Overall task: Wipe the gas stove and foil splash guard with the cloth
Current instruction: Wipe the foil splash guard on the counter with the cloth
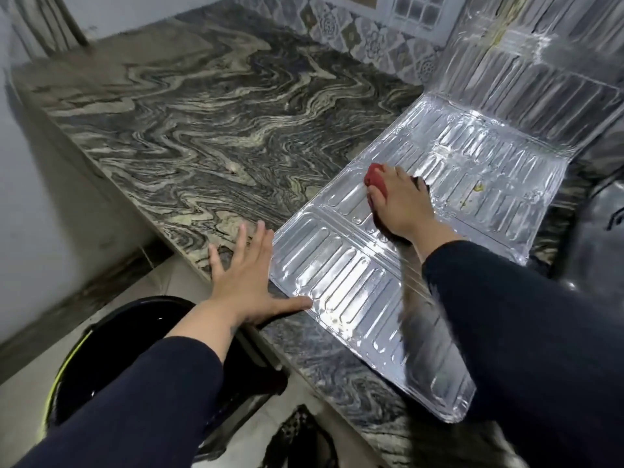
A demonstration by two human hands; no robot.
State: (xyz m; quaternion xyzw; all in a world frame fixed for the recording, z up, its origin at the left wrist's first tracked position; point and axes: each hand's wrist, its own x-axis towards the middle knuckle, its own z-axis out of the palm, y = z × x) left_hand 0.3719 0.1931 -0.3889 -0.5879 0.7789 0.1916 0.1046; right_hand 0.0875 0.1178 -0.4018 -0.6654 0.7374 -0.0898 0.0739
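Evidently mid-wipe, the right hand [403, 204] presses a bunched red-and-dark cloth [374, 175], fingers closed over it, onto the ribbed silver foil splash guard [341, 275] lying on the marbled counter [189, 130], the left hand [248, 275] splayed steadying its edge; next, probably, the yellowish spots [476, 188].

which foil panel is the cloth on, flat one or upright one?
The flat foil panel lying on the counter; the right hand presses the cloth onto it. The upright panel stands untouched behind.

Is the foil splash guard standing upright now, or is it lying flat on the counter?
Mostly flat: two panels of the foil splash guard lie on the marble counter, under the right hand with the cloth. Its far panel leans up.
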